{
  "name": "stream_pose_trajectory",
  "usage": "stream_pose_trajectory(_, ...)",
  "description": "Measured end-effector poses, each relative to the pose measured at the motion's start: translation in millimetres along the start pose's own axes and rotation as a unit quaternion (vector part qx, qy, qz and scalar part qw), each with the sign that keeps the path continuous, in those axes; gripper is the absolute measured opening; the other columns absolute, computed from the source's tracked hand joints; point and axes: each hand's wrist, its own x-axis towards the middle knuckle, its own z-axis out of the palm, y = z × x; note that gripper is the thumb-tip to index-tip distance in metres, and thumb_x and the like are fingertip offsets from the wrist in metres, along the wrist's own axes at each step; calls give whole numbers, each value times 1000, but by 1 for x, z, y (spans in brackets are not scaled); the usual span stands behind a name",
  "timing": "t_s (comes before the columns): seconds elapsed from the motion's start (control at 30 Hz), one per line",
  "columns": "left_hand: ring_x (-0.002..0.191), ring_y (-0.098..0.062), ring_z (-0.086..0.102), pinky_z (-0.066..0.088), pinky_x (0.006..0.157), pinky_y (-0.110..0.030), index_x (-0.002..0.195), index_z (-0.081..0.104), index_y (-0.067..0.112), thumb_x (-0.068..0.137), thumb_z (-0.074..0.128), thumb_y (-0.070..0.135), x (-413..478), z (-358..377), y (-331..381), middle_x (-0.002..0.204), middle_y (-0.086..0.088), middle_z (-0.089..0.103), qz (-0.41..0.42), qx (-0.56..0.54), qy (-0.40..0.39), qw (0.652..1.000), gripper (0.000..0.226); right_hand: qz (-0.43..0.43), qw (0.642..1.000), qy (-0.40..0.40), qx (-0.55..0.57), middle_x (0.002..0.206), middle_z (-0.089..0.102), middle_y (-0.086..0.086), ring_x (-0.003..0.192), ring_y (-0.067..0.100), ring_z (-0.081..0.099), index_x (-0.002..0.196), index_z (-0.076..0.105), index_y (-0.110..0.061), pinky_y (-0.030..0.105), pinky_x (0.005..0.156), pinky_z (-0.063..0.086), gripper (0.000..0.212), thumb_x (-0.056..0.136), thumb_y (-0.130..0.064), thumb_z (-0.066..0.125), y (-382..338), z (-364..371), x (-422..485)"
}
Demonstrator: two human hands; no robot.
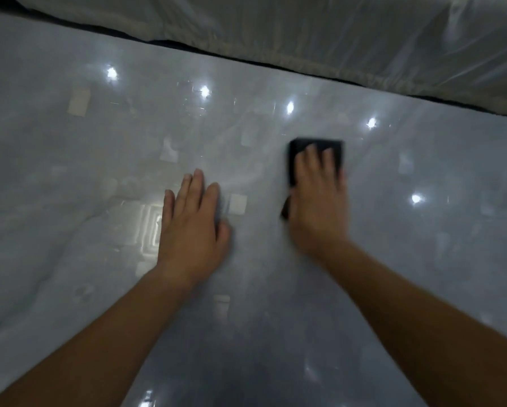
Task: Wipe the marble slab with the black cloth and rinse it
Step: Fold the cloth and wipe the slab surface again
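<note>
A glossy pale grey marble slab (70, 160) fills most of the view and mirrors ceiling lights. My right hand (316, 195) lies flat with straight fingers on a folded black cloth (300, 148), pressing it onto the slab right of centre; the hand is motion-blurred. The cloth shows beyond my fingertips and a corner pokes out under the thumb side. My left hand (193, 221) rests flat on the bare slab to the left of the cloth, fingers straight and together, holding nothing.
Along the slab's far edge runs a dark gap, and behind it hangs a translucent plastic sheet (305, 33) over something pale. Bright light reflections dot the slab surface.
</note>
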Motion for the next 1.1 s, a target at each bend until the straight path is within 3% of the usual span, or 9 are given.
stream_pose_trajectory(0.17,154,-31,12,7,124,-53,146,37,17,91,41,38,-42,0,20,164,-16,21,-10,23,12,1000,60,-341,934,-102,-35,167,19,5,155,31,14,158,24,-17,54,124,10,73,91,-29,48,25,-9,-118)
stream_pose_trajectory(0.23,154,-31,13,8,124,-53,143,39,18,90,43,38,-63,5,27,163,-16,23,-4,26,9,1000,56,-261,962,-73,-43,165,23,5,154,30,17,157,28,-17,50,125,10,69,92,-22,51,75,-8,-95)
stream_pose_trajectory(0.3,154,-31,12,8,124,-53,142,40,21,91,40,39,-82,14,31,164,-16,22,-15,34,-6,999,54,-67,996,-46,-19,166,24,8,154,32,17,157,28,-15,52,124,10,63,97,-23,47,115,-17,-56)
stream_pose_trajectory(0.4,153,-34,13,14,121,-58,148,40,18,88,32,43,-104,29,33,164,-18,22,-43,78,-9,996,65,111,993,-30,14,168,12,10,155,34,6,160,17,-12,57,124,6,62,102,-30,32,100,-19,-32)
stream_pose_trajectory(0.5,154,-32,8,13,121,-59,155,31,21,88,28,44,-112,35,31,166,-15,15,-59,79,-14,995,70,-25,999,-24,-5,167,16,12,154,38,9,159,21,-11,61,122,12,70,95,-29,43,41,-7,-82)
stream_pose_trajectory(0.67,155,-31,6,11,122,-56,157,25,27,89,28,45,-112,35,26,168,-10,9,-60,76,-31,995,71,-332,938,-103,-19,167,21,7,155,32,12,158,25,-16,56,124,14,71,92,-31,47,35,-9,-176)
stream_pose_trajectory(0.93,155,-29,5,9,122,-53,157,23,31,89,32,46,-113,34,29,169,-7,7,-69,75,-32,994,70,64,997,-39,7,168,14,8,156,31,6,159,20,-13,53,125,5,63,100,-31,30,103,-13,-117)
stream_pose_trajectory(1.0,154,-29,6,11,121,-52,157,23,33,91,29,45,-113,29,27,169,-6,8,-65,83,-38,994,67,59,998,-19,11,166,22,11,154,36,15,157,27,-11,57,123,12,67,93,-27,39,57,-8,-138)
stream_pose_trajectory(1.1,154,-25,9,14,119,-50,158,19,29,93,20,42,-114,16,19,168,-4,11,-45,39,-50,997,67,-136,988,-67,9,163,31,12,151,38,23,153,36,-10,60,120,22,71,85,-26,48,-17,0,-212)
